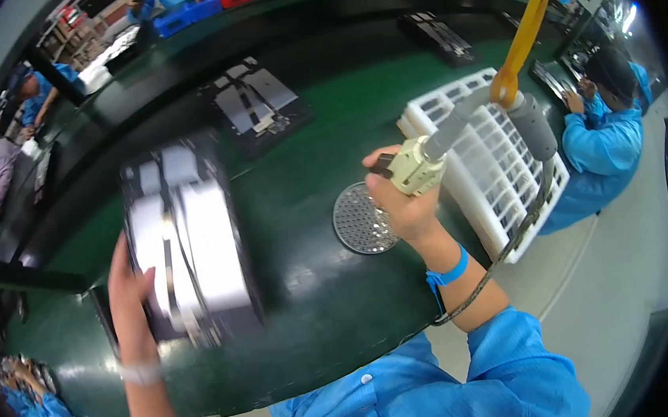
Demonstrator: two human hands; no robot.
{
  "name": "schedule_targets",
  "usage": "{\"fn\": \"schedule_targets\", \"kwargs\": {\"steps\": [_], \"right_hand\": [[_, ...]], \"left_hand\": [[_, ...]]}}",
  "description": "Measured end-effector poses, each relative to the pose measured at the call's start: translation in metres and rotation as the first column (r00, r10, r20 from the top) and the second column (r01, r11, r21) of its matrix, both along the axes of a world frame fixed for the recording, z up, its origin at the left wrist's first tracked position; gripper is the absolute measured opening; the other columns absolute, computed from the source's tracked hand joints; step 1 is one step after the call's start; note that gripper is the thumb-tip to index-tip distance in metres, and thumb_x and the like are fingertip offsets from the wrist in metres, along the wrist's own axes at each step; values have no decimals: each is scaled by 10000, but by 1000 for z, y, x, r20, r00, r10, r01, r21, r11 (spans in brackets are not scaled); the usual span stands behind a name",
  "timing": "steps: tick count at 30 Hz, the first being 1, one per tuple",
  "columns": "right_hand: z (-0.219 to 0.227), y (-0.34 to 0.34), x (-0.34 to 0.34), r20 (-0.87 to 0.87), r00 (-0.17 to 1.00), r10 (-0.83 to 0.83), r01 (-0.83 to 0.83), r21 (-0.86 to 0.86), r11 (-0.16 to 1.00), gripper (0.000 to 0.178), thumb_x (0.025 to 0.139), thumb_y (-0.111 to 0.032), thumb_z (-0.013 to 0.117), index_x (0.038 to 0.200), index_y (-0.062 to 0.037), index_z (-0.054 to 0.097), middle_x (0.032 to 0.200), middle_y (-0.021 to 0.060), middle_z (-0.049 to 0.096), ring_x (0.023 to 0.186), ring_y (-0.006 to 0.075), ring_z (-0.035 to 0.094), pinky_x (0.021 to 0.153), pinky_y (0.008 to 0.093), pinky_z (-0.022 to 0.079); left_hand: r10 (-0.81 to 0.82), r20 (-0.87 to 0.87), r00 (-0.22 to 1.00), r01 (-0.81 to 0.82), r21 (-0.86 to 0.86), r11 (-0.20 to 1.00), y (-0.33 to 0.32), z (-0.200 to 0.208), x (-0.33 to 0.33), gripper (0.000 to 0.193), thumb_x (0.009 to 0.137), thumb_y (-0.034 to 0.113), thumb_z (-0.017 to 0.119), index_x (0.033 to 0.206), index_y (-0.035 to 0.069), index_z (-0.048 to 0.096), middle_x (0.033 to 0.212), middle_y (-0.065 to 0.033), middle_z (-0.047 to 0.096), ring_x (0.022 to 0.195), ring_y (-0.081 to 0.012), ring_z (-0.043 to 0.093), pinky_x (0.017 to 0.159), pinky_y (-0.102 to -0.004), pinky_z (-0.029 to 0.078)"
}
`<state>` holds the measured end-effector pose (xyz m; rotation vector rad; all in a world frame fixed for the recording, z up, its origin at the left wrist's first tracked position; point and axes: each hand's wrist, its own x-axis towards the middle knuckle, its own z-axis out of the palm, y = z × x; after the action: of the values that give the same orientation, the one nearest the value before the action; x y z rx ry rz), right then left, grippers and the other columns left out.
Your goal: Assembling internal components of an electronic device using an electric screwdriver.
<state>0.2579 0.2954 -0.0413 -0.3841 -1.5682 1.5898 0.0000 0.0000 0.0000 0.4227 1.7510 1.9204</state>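
Note:
My left hand [128, 286] grips the left edge of a flat black fixture [250, 291], thumb on top and fingers partly hidden along its side. Bright white panels and thin dark strips lie on this fixture, which is blurred by motion. My right hand [410, 210] is closed around a cream-coloured corded hand tool [418, 165] with a grey shaft; its exact kind does not show. A yellow strap [536, 16] holds the tool's grey body [533, 127] from above. Just left of my right hand, a round perforated dish [360, 218] carries small shiny pieces, seemingly screws.
A white compartmented tray [504, 249] stands at the right edge of the green bench [321, 329]. Further off lie another loaded black fixture [257, 104] and a third one [438, 36]. The tool's cable [505, 253] runs past my right forearm. A co-worker [602, 137] sits at the right.

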Motion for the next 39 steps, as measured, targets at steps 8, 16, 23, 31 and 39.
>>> {"fn": "schedule_targets", "kwargs": {"steps": [8, 16, 23, 31, 39], "right_hand": [[17, 1, 5, -113, 993, -19, 27, 77, 997, 202, 802, 77, 706, 982, 30, 626, 949, 94, 686, 809, 121, 634, 698, 272, 524], [27, 9, 4, -134, 985, -108, 133, 193, 972, 122, 752, 44, 698, 865, 41, 655, 724, 37, 640, 620, 84, 559, 592, 261, 476], [15, 15, 8, -102, 990, -94, 120, 284, 951, 150, 751, 56, 697, 894, 34, 660, 745, 33, 635, 648, 84, 560, 616, 264, 479], [22, 15, 3, -117, 992, 46, -59, -116, 992, 314, 815, 94, 694, 1095, 19, 575, 970, 89, 679, 745, 120, 638, 629, 267, 530], [12, 3, -2, -110, 988, 108, -124, -143, 982, 162, 809, 77, 649, 966, 43, 632, 751, 70, 620, 543, 92, 540, 481, 240, 430]], "left_hand": [[154, 25, 988, -152, -42, 987, 15, -49, -187, 584, 974, 140, 647, 1477, -49, 417, 1236, -138, 642, 1064, -245, 653, 959, -378, 533], [-112, -892, 439, -729, -426, 536, 44, -55, -223, 290, 902, 185, 728, 1116, -10, 719, 993, -154, 749, 889, -188, 702, 822, -321, 544], [-497, -628, 598, 24, -606, 795, 181, -51, -42, 940, 764, 551, 821, 1427, -39, 512, 1419, -302, 535, 1355, -394, 502, 1136, -436, 391], [-240, -848, 472, -201, -369, 908, 190, -100, -78, 720, 798, 355, 842, 1349, -30, 586, 1216, -262, 668, 1128, -384, 636, 1017, -420, 487], [80, 180, 980, -115, 199, 973, 209, -80, -55, 591, 929, 77, 696, 1446, -61, 444, 1263, -153, 614, 1125, -240, 610, 975, -397, 496]]}}
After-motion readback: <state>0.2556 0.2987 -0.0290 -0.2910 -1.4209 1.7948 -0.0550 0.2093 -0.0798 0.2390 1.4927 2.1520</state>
